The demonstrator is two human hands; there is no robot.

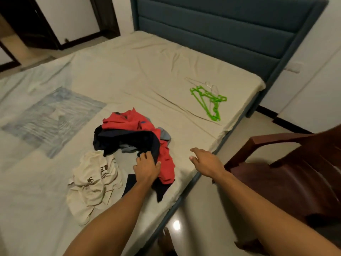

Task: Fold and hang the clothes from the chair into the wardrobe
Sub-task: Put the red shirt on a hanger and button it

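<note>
A heap of clothes lies on the bed [147, 71] near its right edge: a red shirt [132, 121], a dark navy garment [127, 140], a bit of grey cloth [165, 134] and a cream printed T-shirt [94, 180] at the left. My left hand [146, 167] grips the navy garment at the heap's near side. My right hand [206, 161] hovers over the bed's edge with fingers spread, holding nothing. Bright green plastic hangers [209, 102] lie farther right on the sheet, with thin wire hangers [203, 84] beside them.
A dark red plastic chair [287, 174] stands right of the bed on a glossy tiled floor [208, 209]. A blue padded headboard [221, 28] rises at the back. Dark wooden door frames [33, 28] are at the far left. My bare foot [166, 239] is near the bed frame.
</note>
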